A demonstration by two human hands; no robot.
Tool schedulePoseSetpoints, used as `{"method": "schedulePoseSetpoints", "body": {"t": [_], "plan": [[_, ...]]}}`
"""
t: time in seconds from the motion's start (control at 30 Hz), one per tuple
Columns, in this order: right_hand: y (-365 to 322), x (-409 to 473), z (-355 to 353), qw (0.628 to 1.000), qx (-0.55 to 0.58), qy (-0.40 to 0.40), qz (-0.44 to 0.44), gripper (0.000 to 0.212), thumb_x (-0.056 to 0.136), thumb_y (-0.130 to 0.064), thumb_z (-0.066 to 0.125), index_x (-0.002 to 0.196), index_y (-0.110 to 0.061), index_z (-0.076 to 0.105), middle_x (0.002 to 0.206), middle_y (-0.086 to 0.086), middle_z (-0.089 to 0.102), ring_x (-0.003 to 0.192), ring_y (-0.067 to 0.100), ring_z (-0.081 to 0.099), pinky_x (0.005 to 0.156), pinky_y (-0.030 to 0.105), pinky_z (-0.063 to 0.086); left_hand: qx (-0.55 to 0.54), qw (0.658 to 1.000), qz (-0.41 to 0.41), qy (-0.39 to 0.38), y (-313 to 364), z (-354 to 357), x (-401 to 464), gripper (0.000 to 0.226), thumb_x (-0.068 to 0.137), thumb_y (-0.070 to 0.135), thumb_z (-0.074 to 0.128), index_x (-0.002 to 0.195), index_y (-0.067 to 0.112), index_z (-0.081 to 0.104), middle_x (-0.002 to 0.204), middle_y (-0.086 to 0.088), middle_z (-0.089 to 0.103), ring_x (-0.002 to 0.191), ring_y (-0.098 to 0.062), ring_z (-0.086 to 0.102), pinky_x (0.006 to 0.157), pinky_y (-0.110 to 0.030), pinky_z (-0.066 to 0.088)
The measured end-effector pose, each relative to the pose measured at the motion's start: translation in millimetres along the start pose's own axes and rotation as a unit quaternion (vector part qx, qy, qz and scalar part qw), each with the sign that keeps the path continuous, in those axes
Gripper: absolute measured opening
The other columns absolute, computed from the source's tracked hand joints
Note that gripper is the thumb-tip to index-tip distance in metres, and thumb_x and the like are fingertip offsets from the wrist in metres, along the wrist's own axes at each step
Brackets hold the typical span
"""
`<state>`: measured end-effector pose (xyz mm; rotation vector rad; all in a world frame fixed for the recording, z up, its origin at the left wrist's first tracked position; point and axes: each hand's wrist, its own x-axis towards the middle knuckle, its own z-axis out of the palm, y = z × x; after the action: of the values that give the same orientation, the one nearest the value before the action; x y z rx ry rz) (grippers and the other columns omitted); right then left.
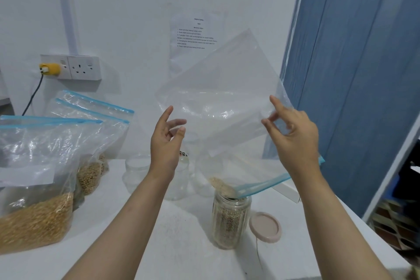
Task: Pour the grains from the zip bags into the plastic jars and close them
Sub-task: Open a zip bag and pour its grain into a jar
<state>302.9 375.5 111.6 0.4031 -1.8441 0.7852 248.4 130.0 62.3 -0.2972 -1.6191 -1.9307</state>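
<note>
Right hand (293,136) pinching upturned zip bag (222,98) over jar (230,218); left hand (167,138) loosely open beside it.

L arm: bare forearm up from lower left, wrist bent back a bit.
L hand (167,136): raised, palm facing right/inward, fingers loosely curled, thumb near index tip; can't tell if touching anything.
R arm: bare forearm up from lower right, rising steeper.
R hand (293,134): raised slightly higher than L, back to camera, index up, thumb + other fingers pinching clear film.
Spacing: hands well apart, about level.
</note>
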Motion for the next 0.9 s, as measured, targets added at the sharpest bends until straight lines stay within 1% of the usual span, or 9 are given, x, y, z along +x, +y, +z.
{"method": "schedulePoseSetpoints", "body": {"t": [0.07,0.2,0.3,0.4,0.57,0.7,0.77,0.87,0.9], "plan": [[-0.9,0.3,0.2,1.0,-0.001,0.008,-0.001,0.043,0.089,-0.029,0.065,0.132,-0.032,0.057,0.086,-0.016,0.062,0.08,0.015,0.051,0.078,0.055,0.049,0.001,1.0,0.002,0.001,1.3,0.3,1.5,0.054,0.096,0.003,0.058,0.138,0.036,0.048,0.107,0.007,0.068,0.092,-0.005,0.06,0.076,-0.015,0.053],[-1.1,-0.7,0.7,1.0,0.004,0.008,0.007,0.044,0.09,-0.026,0.068,0.133,-0.03,0.057,0.085,-0.019,0.06,0.081,0.013,0.051,0.08,0.054,0.049,0.0,1.0,0.006,-0.006,5.2,1.3,3.2,0.054,0.096,0.002,0.059,0.135,0.037,0.049,0.107,0.006,0.068,0.093,-0.004,0.061,0.101,-0.033,0.05],[-1.8,-2.1,-0.5,1.0,0.0,0.018,0.0,0.044,0.09,-0.026,0.067,0.133,-0.025,0.059,0.087,-0.017,0.06,0.082,0.016,0.055,0.08,0.051,0.05,0.003,1.0,0.004,-0.01,6.5,1.4,3.8,0.053,0.096,0.003,0.059,0.137,0.035,0.05,0.106,0.007,0.068,0.093,-0.003,0.062,0.105,-0.039,0.048],[-2.0,-2.9,-0.4,1.0,0.012,0.023,0.011,0.044,0.09,-0.022,0.069,0.134,-0.019,0.061,0.089,-0.013,0.061,0.085,0.02,0.058,0.083,0.041,0.05,0.006,1.0,0.006,-0.013,6.5,1.2,4.6,0.053,0.096,0.004,0.059,0.138,0.034,0.049,0.106,0.007,0.069,0.095,-0.004,0.062,0.105,-0.04,0.049],[-1.9,-4.3,0.6,1.0,0.014,0.017,0.022,0.045,0.091,-0.019,0.07,0.135,-0.018,0.06,0.089,-0.015,0.06,0.087,0.02,0.059,0.084,0.03,0.045,0.005,1.0,0.007,-0.014,5.3,0.9,7.1,0.052,0.096,0.004,0.06,0.136,0.036,0.05,0.107,0.004,0.069,0.095,-0.007,0.062,0.105,-0.042,0.048],[-1.6,-3.7,0.8,0.999,0.012,0.029,0.027,0.045,0.091,-0.021,0.069,0.135,-0.015,0.061,0.089,-0.013,0.061,0.087,0.017,0.057,0.081,0.013,0.04,0.003,1.0,0.008,-0.017,5.4,1.1,7.5,0.052,0.095,0.004,0.06,0.134,0.038,0.051,0.105,0.005,0.069,0.095,-0.006,0.062,0.106,-0.043,0.047],[-3.3,-3.2,1.3,0.999,0.01,0.029,0.025,0.044,0.091,-0.022,0.069,0.134,-0.015,0.061,0.089,-0.013,0.06,0.085,0.021,0.06,0.082,0.019,0.044,0.004,1.0,0.007,-0.016,5.9,1.3,8.0,0.052,0.095,0.004,0.06,0.133,0.038,0.051,0.104,0.006,0.069,0.094,-0.006,0.061,0.106,-0.043,0.048],[-5.6,-3.2,2.6,0.999,-0.02,0.038,-0.018,0.043,0.09,-0.023,0.065,0.132,-0.014,0.062,0.088,-0.012,0.06,0.08,0.023,0.061,0.083,0.046,0.051,0.0,1.0,0.006,-0.017,6.6,1.8,8.4,0.052,0.095,0.003,0.059,0.133,0.037,0.051,0.103,0.006,0.069,0.092,-0.005,0.061,0.105,-0.043,0.048],[-5.6,-3.2,3.2,0.999,-0.017,0.042,-0.019,0.043,0.09,-0.024,0.065,0.132,-0.014,0.062,0.089,-0.011,0.06,0.08,0.022,0.061,0.082,0.048,0.052,-0.001,1.0,0.005,-0.017,7.0,1.8,8.5,0.051,0.095,0.003,0.059,0.134,0.036,0.051,0.103,0.006,0.069,0.092,-0.006,0.061,0.105,-0.043,0.048]]}}
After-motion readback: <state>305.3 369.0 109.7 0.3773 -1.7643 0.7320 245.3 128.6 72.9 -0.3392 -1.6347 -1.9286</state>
